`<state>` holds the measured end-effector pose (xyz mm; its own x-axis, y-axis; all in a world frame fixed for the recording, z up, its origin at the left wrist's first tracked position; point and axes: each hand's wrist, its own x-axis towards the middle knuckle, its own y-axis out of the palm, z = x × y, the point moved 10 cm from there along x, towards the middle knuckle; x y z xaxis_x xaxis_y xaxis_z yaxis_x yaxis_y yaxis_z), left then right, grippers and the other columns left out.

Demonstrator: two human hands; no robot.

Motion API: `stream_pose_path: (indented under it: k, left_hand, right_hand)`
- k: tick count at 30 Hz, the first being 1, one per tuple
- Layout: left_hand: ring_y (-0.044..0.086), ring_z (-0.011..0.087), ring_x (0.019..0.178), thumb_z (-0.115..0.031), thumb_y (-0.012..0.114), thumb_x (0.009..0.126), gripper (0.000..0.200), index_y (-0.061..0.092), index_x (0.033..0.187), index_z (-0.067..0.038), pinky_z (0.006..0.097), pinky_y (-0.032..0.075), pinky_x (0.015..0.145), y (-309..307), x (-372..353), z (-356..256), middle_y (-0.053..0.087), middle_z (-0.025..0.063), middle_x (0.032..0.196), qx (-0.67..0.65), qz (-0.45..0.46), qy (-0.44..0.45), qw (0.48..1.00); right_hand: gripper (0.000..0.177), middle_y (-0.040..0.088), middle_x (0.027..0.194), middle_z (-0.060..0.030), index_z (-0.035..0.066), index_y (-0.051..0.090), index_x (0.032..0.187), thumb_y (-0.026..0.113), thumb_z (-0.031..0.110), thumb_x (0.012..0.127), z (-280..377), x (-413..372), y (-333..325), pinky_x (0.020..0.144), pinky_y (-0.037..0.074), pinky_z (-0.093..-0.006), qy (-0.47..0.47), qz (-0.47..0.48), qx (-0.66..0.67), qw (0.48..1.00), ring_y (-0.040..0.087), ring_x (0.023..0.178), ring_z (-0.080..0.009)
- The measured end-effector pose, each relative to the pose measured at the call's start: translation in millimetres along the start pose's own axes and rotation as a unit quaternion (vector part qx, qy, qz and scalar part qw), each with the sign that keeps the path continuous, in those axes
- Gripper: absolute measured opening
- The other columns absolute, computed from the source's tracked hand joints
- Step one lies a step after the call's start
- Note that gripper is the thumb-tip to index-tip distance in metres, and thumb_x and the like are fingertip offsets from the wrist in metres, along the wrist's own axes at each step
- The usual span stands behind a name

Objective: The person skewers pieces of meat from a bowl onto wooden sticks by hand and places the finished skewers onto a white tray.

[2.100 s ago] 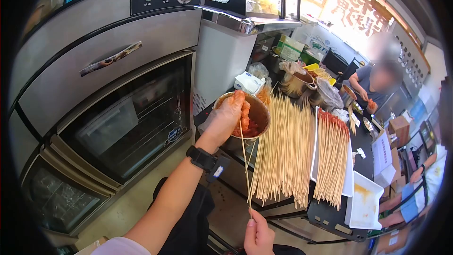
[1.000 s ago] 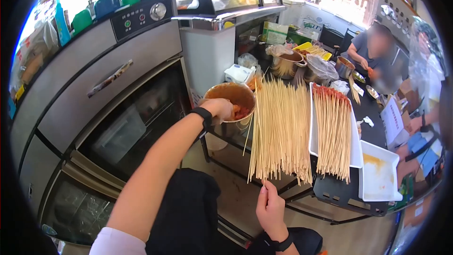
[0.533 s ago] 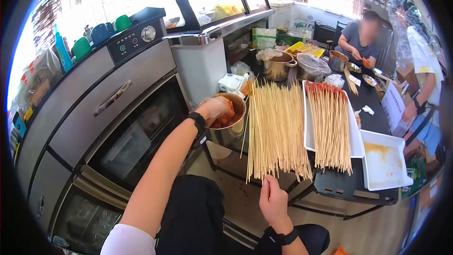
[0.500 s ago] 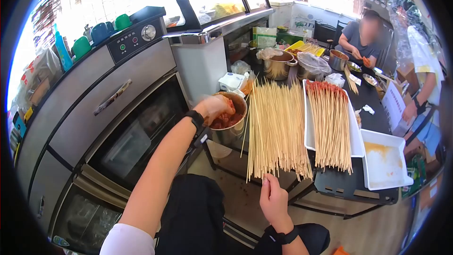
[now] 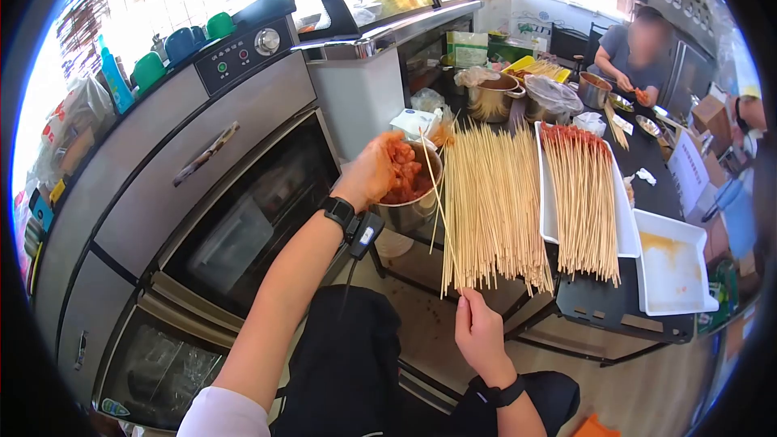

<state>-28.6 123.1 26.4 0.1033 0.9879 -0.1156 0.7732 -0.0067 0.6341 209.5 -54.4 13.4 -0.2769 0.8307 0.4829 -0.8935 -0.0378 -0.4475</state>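
Observation:
My left hand (image 5: 374, 170) is raised over a metal bowl (image 5: 411, 209) of red marinated meat and grips a piece of the meat (image 5: 400, 154) in its fingers. My right hand (image 5: 477, 328) pinches the near end of a single bamboo skewer (image 5: 437, 201), which slants up toward the meat in my left hand. A wide pile of bare bamboo skewers (image 5: 492, 202) lies on the black table beside the bowl. To the right, a white tray (image 5: 549, 231) carries finished skewers (image 5: 584, 194) with meat at their far tips.
A large steel oven (image 5: 202, 170) stands at left. An empty, sauce-stained white tray (image 5: 673, 275) sits at the table's right end. Metal pots (image 5: 492, 97) and bags stand farther back. A seated person (image 5: 631, 53) works at the far end; another person (image 5: 749, 113) is at the right edge.
My left hand has lifted out of the bowl with a piece of meat. My right hand has picked one skewer from the pile and angled it up toward that meat.

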Motion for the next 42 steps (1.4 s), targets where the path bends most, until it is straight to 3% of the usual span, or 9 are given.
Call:
stream_pose_path:
  k: [3,14,22,28,31,33,34,36,42]
  left_hand:
    - [0.057,0.0248,0.072,-0.031,0.047,0.088,0.032,0.055,0.086,0.0,0.0338,0.046,0.067,-2.3,-1.9,-1.4,0.061,0.0115,0.084,0.027,-0.001,0.016,0.999]
    - [0.06,0.021,0.085,-0.024,0.043,0.094,0.027,0.05,0.098,0.002,0.0343,0.051,0.078,-11.5,-20.0,-6.3,0.059,0.0122,0.09,0.084,-0.016,0.117,0.99]
    - [0.061,0.0259,0.086,-0.03,0.039,0.094,0.035,0.054,0.098,0.001,0.0422,0.05,0.079,-9.2,-23.1,-12.8,0.061,0.0117,0.091,0.038,-0.055,0.125,0.99]
    - [0.063,0.0228,0.085,-0.032,0.042,0.091,0.031,0.053,0.095,-0.004,0.0372,0.05,0.072,-9.5,-19.9,-10.9,0.062,0.0099,0.093,0.04,-0.052,0.167,0.984]
    - [0.06,0.0286,0.095,-0.029,0.038,0.094,0.035,0.046,0.108,0.002,0.0377,0.05,0.078,-17.0,-13.8,-4.5,0.06,0.0147,0.102,0.055,-0.026,0.164,0.985]
    - [0.06,0.0297,0.094,-0.028,0.038,0.094,0.036,0.046,0.107,0.004,0.0366,0.049,0.083,1.9,-28.6,-28.1,0.06,0.0153,0.102,0.33,-0.024,0.316,0.889]
    - [0.06,0.0297,0.094,-0.028,0.038,0.094,0.036,0.046,0.107,0.004,0.0366,0.049,0.083,3.1,-29.6,-29.4,0.06,0.0153,0.102,0.328,-0.027,0.316,0.89]
    - [0.06,0.0291,0.095,-0.028,0.04,0.093,0.036,0.047,0.107,0.005,0.0368,0.047,0.086,-14.2,-16.3,-7.8,0.061,0.0148,0.099,-0.009,-0.029,0.166,0.986]
    - [0.061,0.0248,0.093,-0.026,0.043,0.091,0.029,0.052,0.1,-0.001,0.0386,0.048,0.081,-23.2,-10.8,-5.5,0.062,0.0115,0.094,-0.04,-0.067,0.133,0.988]
  right_hand:
    - [0.015,0.054,0.06,-0.0164,-0.001,0.054,0.097,0.05,0.006,0.085,2.0,0.4,-0.5,0.049,0.043,-0.0373,-0.002,0.005,-0.003,1.0,0.055,0.052,-0.0312]
    - [0.014,0.056,0.064,-0.0171,-0.001,0.054,0.096,0.05,0.005,0.084,-0.1,2.3,5.6,0.05,0.044,-0.0382,0.005,0.022,-0.003,1.0,0.056,0.055,-0.0321]
    - [0.033,0.057,0.073,-0.0192,0.0,0.052,0.114,0.052,0.001,0.081,3.5,-2.5,12.0,0.054,0.046,-0.0345,0.027,0.068,0.02,0.997,0.058,0.06,-0.0318]
    - [0.039,0.052,0.063,-0.0162,0.003,0.051,0.12,0.052,0.001,0.081,3.5,1.1,19.5,0.051,0.044,-0.0343,0.036,0.099,-0.01,0.994,0.055,0.053,-0.0283]
    - [0.036,0.042,0.056,-0.0124,0.003,0.051,0.12,0.05,-0.001,0.084,3.2,0.7,16.8,0.048,0.037,-0.0237,0.039,0.083,0.002,0.996,0.039,0.046,-0.0135]
    - [0.036,0.042,0.056,-0.012,0.002,0.052,0.12,0.05,-0.001,0.084,9.7,2.4,15.9,0.048,0.037,-0.0234,0.048,0.084,-0.001,0.995,0.039,0.046,-0.0129]
    - [0.036,0.042,0.055,-0.0115,0.002,0.052,0.119,0.05,-0.001,0.083,11.6,3.0,15.4,0.048,0.037,-0.0231,0.057,0.083,-0.004,0.995,0.039,0.046,-0.0124]
    - [0.036,0.042,0.055,-0.0111,0.002,0.052,0.119,0.05,-0.001,0.083,10.8,2.3,17.0,0.048,0.037,-0.0229,0.066,0.091,-0.008,0.994,0.039,0.046,-0.0121]
    - [0.036,0.042,0.054,-0.0102,0.001,0.052,0.119,0.05,-0.001,0.083,13.2,-0.2,16.5,0.048,0.037,-0.0226,0.061,0.086,-0.018,0.994,0.04,0.046,-0.0113]
